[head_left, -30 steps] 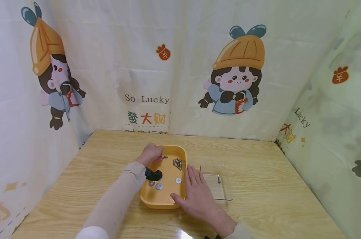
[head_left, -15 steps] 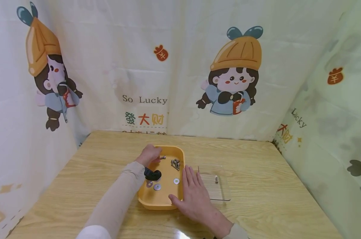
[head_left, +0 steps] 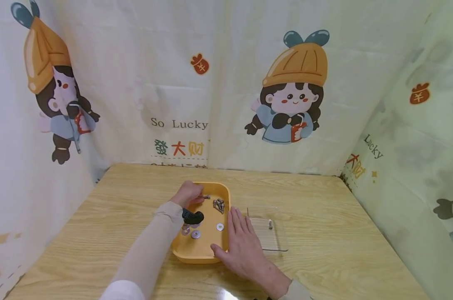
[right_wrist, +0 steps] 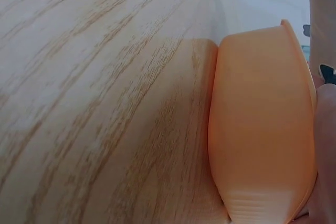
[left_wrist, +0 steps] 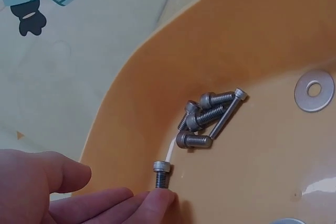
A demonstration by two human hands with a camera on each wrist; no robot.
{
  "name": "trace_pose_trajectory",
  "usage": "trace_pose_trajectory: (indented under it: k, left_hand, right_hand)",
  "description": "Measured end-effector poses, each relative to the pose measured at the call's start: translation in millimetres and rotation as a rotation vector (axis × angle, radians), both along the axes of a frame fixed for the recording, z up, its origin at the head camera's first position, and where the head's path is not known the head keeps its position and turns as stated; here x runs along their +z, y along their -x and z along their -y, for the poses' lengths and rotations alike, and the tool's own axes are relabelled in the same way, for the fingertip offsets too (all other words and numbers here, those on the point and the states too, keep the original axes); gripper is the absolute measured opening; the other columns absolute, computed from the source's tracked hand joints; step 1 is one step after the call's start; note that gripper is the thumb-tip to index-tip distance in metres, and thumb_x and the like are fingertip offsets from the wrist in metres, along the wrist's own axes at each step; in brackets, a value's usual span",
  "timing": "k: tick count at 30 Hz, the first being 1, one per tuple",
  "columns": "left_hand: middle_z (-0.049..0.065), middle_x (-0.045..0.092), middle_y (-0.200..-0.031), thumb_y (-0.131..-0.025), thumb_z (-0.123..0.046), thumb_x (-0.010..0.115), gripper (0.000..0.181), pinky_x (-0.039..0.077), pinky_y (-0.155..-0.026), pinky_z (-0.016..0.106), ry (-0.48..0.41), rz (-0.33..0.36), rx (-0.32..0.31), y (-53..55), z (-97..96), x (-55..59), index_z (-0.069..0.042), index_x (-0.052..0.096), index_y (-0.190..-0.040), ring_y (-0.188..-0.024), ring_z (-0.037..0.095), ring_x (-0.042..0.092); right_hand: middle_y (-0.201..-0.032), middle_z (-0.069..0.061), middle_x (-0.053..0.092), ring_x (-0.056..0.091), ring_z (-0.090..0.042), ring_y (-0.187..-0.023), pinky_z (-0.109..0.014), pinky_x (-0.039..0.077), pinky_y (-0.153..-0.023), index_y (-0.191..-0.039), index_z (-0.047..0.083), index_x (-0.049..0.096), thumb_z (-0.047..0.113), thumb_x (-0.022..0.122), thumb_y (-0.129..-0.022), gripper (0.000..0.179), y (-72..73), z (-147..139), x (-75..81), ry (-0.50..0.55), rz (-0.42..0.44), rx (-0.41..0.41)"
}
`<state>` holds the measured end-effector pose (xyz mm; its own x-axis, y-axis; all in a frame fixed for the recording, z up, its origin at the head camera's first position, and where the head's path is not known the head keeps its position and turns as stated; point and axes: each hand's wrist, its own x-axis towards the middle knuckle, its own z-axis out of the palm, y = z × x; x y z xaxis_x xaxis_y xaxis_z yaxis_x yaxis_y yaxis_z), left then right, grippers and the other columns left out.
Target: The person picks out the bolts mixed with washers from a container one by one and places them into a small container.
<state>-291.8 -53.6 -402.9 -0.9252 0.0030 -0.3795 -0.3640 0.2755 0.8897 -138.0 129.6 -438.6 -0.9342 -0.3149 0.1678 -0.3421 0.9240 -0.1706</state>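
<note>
A yellow tray (head_left: 200, 255) stands on the table, holding metal bolts and washers. My left hand (head_left: 188, 193) reaches over its left side. In the left wrist view, the fingers (left_wrist: 152, 203) touch the threaded end of a socket-head bolt (left_wrist: 161, 167), and the thumb is apart from them. A pile of socket-head bolts (left_wrist: 202, 116) lies beyond it on the tray floor. My right hand (head_left: 245, 246) lies along the tray's right wall with straight fingers; its thumb is at the near rim. Washers (head_left: 195, 234) lie in the near half, some partly hidden by a black wrist device.
Right of the tray lies a clear plastic plate or shallow box (head_left: 275, 250), with a single bolt (head_left: 270, 225) on it. Wooden tabletop (head_left: 324, 233) surrounds both. A printed curtain (head_left: 230, 104) hangs behind the table and at both sides.
The bolt at my left fingertips has shifted slightly right in the tray. My right hand stays against the tray wall. The head view has drifted a little.
</note>
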Motion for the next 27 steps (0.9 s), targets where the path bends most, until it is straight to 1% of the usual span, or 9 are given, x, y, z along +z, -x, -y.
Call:
trace_pose_trajectory:
  k: [3, 6, 10, 15, 19, 21, 27]
  left_hand:
    - [0.016, 0.059, -0.100, -0.099, -0.010, 0.050, 0.032, 0.063, -0.077, 0.025, -0.030, 0.004, -0.005, -0.5, -2.2, 0.0, 0.009, 0.050, -0.125, -0.073, 0.015, 0.066]
    - [0.019, 0.061, -0.103, -0.099, -0.009, 0.049, 0.032, 0.063, -0.077, 0.025, -0.060, 0.004, -0.018, -1.6, -3.8, -0.1, 0.011, 0.050, -0.124, -0.075, 0.016, 0.067]
    - [0.020, 0.064, -0.105, -0.098, -0.008, 0.050, 0.033, 0.063, -0.076, 0.024, -0.087, 0.011, -0.028, -1.4, -6.7, -1.5, 0.012, 0.053, -0.124, -0.079, 0.018, 0.069]
    - [0.022, 0.067, -0.108, -0.098, -0.008, 0.049, 0.032, 0.063, -0.081, 0.026, -0.115, 0.018, -0.051, 0.2, -11.0, -5.6, 0.014, 0.058, -0.121, -0.083, 0.020, 0.071]
    - [0.023, 0.068, -0.109, -0.099, -0.007, 0.048, 0.031, 0.062, -0.082, 0.026, -0.148, 0.022, -0.065, 0.5, -14.9, -7.5, 0.014, 0.059, -0.119, -0.083, 0.019, 0.070]
    - [0.022, 0.068, -0.108, -0.099, -0.008, 0.050, 0.030, 0.062, -0.081, 0.026, -0.150, 0.021, -0.069, 0.3, -17.1, -8.2, 0.013, 0.061, -0.118, -0.081, 0.018, 0.070]
    - [0.025, 0.070, -0.110, -0.099, -0.006, 0.052, 0.027, 0.061, -0.089, 0.032, -0.192, 0.024, -0.094, -1.0, -25.7, -10.6, 0.012, 0.063, -0.116, -0.087, 0.023, 0.073]
  right_hand:
    - [-0.165, -0.017, 0.014, 0.011, -0.030, -0.155, -0.052, 0.018, -0.127, -0.155, -0.002, 0.020, 0.066, 0.047, -0.092, 0.097, 0.1, 0, 0.3, -0.004, 0.003, 0.001]
    - [-0.165, -0.017, 0.015, 0.013, -0.031, -0.154, -0.052, 0.019, -0.126, -0.155, -0.003, 0.021, 0.067, 0.046, -0.092, 0.097, 0.6, -1, 0.0, -0.008, -0.007, 0.004]
    - [-0.165, -0.018, 0.016, 0.016, -0.032, -0.154, -0.053, 0.021, -0.126, -0.155, -0.003, 0.022, 0.067, 0.045, -0.092, 0.097, 1.4, -1, -0.6, -0.014, -0.019, 0.009]
    - [-0.165, -0.018, 0.016, 0.017, -0.033, -0.153, -0.052, 0.021, -0.126, -0.155, -0.003, 0.023, 0.066, 0.047, -0.092, 0.096, 1.9, -1, -1.0, -0.017, -0.015, 0.008]
    - [-0.165, -0.018, 0.017, 0.016, -0.033, -0.154, -0.052, 0.021, -0.126, -0.155, -0.003, 0.023, 0.067, 0.046, -0.092, 0.097, 1.6, 0, -0.9, -0.023, -0.010, 0.006]
    - [-0.165, -0.018, 0.017, 0.016, -0.032, -0.154, -0.052, 0.021, -0.126, -0.155, -0.003, 0.023, 0.066, 0.046, -0.092, 0.097, 1.9, 0, -1.2, -0.022, -0.012, 0.007]
    - [-0.164, -0.019, 0.019, 0.016, -0.032, -0.154, -0.052, 0.021, -0.126, -0.155, -0.003, 0.023, 0.066, 0.047, -0.092, 0.097, 1.8, 1, -1.1, -0.022, -0.026, 0.003]
